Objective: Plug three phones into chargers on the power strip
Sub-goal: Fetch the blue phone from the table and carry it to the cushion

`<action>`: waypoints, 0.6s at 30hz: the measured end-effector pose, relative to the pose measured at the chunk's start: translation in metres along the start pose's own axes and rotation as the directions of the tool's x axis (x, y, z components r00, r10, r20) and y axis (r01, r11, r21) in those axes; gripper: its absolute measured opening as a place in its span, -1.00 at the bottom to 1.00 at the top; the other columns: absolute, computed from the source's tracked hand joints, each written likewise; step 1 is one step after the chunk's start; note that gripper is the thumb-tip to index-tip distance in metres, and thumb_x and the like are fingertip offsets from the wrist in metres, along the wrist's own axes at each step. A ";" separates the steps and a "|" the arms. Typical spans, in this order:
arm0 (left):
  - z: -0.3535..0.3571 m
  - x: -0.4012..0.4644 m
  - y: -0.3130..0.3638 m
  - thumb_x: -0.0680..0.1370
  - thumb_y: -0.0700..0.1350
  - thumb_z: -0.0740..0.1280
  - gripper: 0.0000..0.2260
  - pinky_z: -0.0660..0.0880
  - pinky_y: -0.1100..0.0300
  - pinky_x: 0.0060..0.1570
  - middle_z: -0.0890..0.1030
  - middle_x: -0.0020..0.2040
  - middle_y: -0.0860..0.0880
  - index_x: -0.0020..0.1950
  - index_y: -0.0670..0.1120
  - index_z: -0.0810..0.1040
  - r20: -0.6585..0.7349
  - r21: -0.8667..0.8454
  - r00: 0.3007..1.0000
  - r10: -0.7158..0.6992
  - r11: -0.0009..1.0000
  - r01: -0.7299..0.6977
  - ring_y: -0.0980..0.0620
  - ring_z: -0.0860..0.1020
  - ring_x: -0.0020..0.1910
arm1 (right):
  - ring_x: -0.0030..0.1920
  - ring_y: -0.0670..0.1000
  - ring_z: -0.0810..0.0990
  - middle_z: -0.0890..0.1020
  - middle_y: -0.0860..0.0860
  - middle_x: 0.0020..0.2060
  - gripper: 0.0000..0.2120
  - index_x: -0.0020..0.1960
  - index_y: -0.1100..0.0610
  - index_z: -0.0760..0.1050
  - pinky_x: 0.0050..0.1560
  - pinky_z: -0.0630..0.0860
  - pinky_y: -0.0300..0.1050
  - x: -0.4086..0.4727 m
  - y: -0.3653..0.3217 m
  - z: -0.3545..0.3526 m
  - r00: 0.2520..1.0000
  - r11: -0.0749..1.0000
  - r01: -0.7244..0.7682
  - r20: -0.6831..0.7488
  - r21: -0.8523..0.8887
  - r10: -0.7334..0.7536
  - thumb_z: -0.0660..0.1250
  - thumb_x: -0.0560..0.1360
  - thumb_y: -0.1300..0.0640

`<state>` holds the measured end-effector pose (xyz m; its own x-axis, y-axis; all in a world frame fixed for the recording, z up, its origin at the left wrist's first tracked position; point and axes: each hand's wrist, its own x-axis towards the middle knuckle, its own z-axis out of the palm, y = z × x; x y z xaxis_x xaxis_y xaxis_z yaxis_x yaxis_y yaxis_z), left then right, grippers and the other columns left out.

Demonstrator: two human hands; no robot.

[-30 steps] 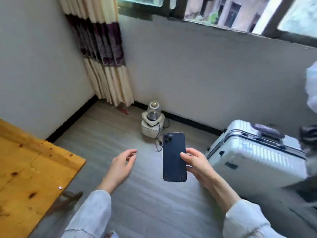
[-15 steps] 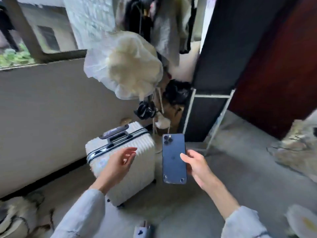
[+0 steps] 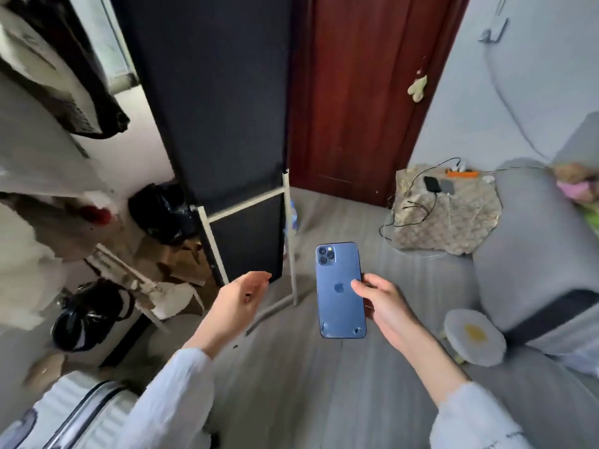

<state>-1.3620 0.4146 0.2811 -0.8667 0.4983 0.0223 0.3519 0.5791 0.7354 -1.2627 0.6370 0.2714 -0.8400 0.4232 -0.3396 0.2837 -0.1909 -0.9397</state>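
Observation:
My right hand (image 3: 385,306) holds a blue phone (image 3: 340,288) upright by its right edge, back and camera facing me, above the grey floor. My left hand (image 3: 241,301) hovers open to the left of it, palm turned inward, holding nothing. Far off at the right, a low table under a patterned cloth (image 3: 460,222) carries an orange power strip (image 3: 462,172) with plugs in it. A black phone (image 3: 432,183) and a grey phone (image 3: 448,187) lie side by side on the cloth, with black and white cables (image 3: 411,207) trailing down to the floor.
A tall dark panel on a white frame (image 3: 227,124) stands ahead, with a red-brown door (image 3: 353,92) behind it. A grey sofa (image 3: 531,260) fills the right, a round white cushion (image 3: 475,341) before it. Bags and clutter (image 3: 97,306) lie at the left, a white suitcase (image 3: 74,413) bottom left.
The view has swung right, from the window wall and suitcase to the door, sofa and charging table. Both hands and the phone keep the same pose.

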 end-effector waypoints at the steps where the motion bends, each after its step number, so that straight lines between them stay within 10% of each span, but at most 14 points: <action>1: 0.008 0.019 0.006 0.57 -0.15 0.20 -0.76 0.45 0.26 0.09 0.60 0.11 -0.02 0.22 -0.10 0.51 0.039 -0.007 0.999 0.014 1.000 -0.014 0.03 0.58 0.08 | -0.18 0.07 0.51 0.60 0.10 -0.16 -0.86 -0.01 0.31 0.50 -0.17 0.33 -0.09 0.012 -0.004 -0.010 1.000 1.000 -0.005 -0.025 0.006 0.005 0.24 0.52 0.25; 13: 0.148 0.281 0.088 0.55 -0.20 0.24 -0.79 0.37 0.51 -0.12 0.60 0.00 0.00 0.15 -0.15 0.54 0.212 -0.057 0.974 0.086 0.996 -0.075 0.08 0.56 -0.04 | -0.21 0.04 0.55 0.61 0.09 -0.17 -0.92 -0.09 0.23 0.52 -0.22 0.44 -0.15 0.218 -0.061 -0.175 0.973 0.993 -0.027 -0.223 0.115 0.052 0.25 0.51 0.27; 18: 0.226 0.380 0.158 0.54 -0.23 0.24 -0.80 0.47 0.24 0.01 0.63 0.03 -0.08 0.14 -0.16 0.54 0.279 -0.119 0.956 0.089 0.991 -0.058 -0.04 0.60 0.01 | -0.24 0.00 0.59 0.64 0.04 -0.20 -0.90 -0.14 0.13 0.55 -0.22 0.47 -0.16 0.298 -0.098 -0.275 0.951 0.991 -0.051 -0.297 0.124 0.086 0.28 0.49 0.26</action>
<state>-1.5560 0.8414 0.2529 -0.6987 0.7080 -0.1022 0.3566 0.4686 0.8082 -1.4142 1.0254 0.2515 -0.6367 0.6494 -0.4158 0.2670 -0.3202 -0.9089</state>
